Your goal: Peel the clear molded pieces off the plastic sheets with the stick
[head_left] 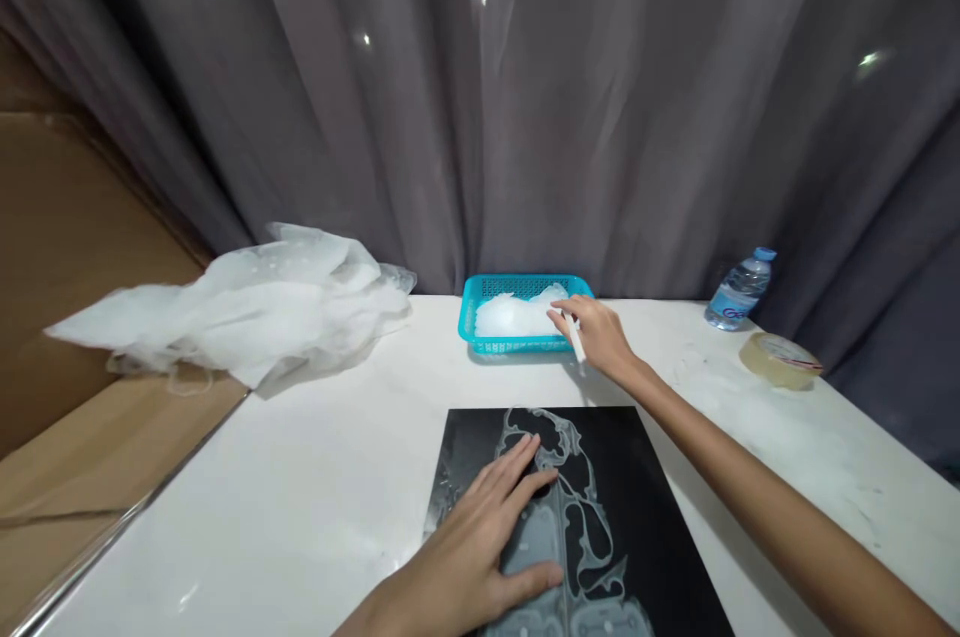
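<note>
My left hand [480, 542] lies flat with fingers spread on a black sheet [645, 507] that carries a pale, partly peeled film pattern [577, 517]. My right hand [596, 329] reaches forward to the right rim of a turquoise plastic basket [480, 302] filled with white scraps [514, 315]. Its fingers are closed round a thin white stick-like tool [577, 341], and the fingertips touch the white scraps at the basket's edge.
A crumpled heap of clear plastic film [247, 307] lies at the table's left back corner. A small water bottle [739, 290] and a roll of clear tape [778, 358] sit at the right. A grey curtain [525, 97] hangs behind the white table [285, 497]; cardboard [67, 247] stands at the left.
</note>
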Demonstrator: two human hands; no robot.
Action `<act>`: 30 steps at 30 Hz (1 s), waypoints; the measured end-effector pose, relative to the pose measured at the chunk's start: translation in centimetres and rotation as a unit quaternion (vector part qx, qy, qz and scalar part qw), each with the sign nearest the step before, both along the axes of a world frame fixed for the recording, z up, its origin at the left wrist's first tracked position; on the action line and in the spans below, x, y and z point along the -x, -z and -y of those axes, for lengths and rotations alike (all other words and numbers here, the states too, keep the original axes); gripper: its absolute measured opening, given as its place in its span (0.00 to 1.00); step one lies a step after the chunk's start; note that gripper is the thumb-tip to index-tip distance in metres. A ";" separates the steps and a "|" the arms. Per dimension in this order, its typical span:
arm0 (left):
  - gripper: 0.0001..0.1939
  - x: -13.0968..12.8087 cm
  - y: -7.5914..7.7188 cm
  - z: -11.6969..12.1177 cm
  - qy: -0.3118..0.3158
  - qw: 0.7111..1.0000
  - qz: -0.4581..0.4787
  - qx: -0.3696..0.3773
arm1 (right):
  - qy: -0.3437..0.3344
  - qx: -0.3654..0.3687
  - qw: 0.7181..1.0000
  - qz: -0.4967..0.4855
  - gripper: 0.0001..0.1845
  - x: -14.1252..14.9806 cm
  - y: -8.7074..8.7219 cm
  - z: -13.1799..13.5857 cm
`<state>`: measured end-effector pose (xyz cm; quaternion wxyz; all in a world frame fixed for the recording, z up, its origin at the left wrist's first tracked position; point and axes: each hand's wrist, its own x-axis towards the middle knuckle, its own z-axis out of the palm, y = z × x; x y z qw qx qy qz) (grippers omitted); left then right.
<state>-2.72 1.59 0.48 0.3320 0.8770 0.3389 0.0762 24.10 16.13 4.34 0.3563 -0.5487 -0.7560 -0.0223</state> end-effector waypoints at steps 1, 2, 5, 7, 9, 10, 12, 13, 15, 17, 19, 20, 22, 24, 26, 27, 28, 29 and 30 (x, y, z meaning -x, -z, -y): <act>0.40 -0.1 0.2 0.1 0.002 1.000 -0.005 -0.014 | -0.020 -0.006 1.000 -0.003 0.10 0.2 0.2 1.5; 0.41 -0.1 0.4 0.2 0.005 1.000 -0.010 -0.029 | -0.040 -0.010 0.999 -0.005 0.10 0.3 0.5 3.3; 0.43 -0.3 1.0 0.3 0.011 0.996 -0.026 -0.080 | -0.099 -0.006 0.995 0.000 0.09 -0.1 1.7 9.6; 0.43 -0.4 1.4 0.2 0.013 0.994 -0.037 -0.107 | -0.139 0.018 0.990 0.014 0.08 -0.6 2.9 13.6; 0.44 -0.5 1.6 0.0 0.010 0.991 -0.048 -0.126 | -0.132 0.051 0.990 -0.005 0.09 -0.8 4.2 16.7; 0.44 -0.5 1.6 -0.1 0.009 0.990 -0.052 -0.134 | -0.121 0.072 0.990 -0.021 0.09 -0.8 4.7 17.7; 0.45 -0.7 1.6 -0.5 0.005 0.987 -0.058 -0.149 | -0.099 0.112 0.988 -0.047 0.06 -0.5 5.5 18.8; 0.45 -0.8 1.5 -0.6 0.005 0.986 -0.060 -0.156 | -0.095 0.127 0.986 -0.055 0.05 -0.4 5.7 18.8; 0.47 -1.0 1.3 -0.8 0.003 0.984 -0.061 -0.170 | -0.093 0.134 0.985 -0.064 0.08 -0.3 5.6 18.3; 0.48 -1.3 0.9 -0.6 -0.003 0.980 -0.059 -0.188 | -0.081 0.115 0.987 -0.076 0.09 -0.8 5.3 17.3; 0.46 -1.6 0.3 -0.2 -0.010 0.976 -0.054 -0.212 | -0.045 0.089 0.991 -0.089 0.08 -1.6 5.2 16.4; 0.44 -1.7 0.0 0.1 -0.015 0.974 -0.051 -0.221 | -0.025 0.078 0.992 -0.093 0.07 -2.2 5.3 16.0; 0.38 -1.6 -0.6 0.4 -0.023 0.975 -0.051 -0.215 | 0.005 0.061 0.994 -0.095 0.06 -3.1 5.8 15.3; 0.35 -1.3 -0.9 0.5 -0.019 0.984 -0.058 -0.170 | 0.015 0.053 0.994 -0.091 0.07 -3.8 6.5 14.6; 0.37 -0.8 -1.0 0.3 0.005 0.991 -0.062 -0.121 | 0.019 0.047 0.995 -0.086 0.07 -4.1 7.2 14.0; 0.38 -0.5 -0.9 0.1 0.019 0.992 -0.059 -0.107 | 0.020 0.047 0.995 -0.085 0.07 -4.2 7.5 13.8; 0.40 -0.2 -0.7 0.0 0.030 0.993 -0.053 -0.101 | 0.020 0.047 0.995 -0.085 0.07 -4.2 7.7 13.6; 0.42 -0.1 -0.5 -0.2 0.036 0.993 -0.044 -0.101 | 0.021 0.048 0.995 -0.085 0.07 -4.2 7.9 13.5; 0.43 0.1 -0.3 -0.3 0.039 0.993 -0.035 -0.102 | 0.021 0.049 0.995 -0.086 0.07 -4.3 8.0 13.3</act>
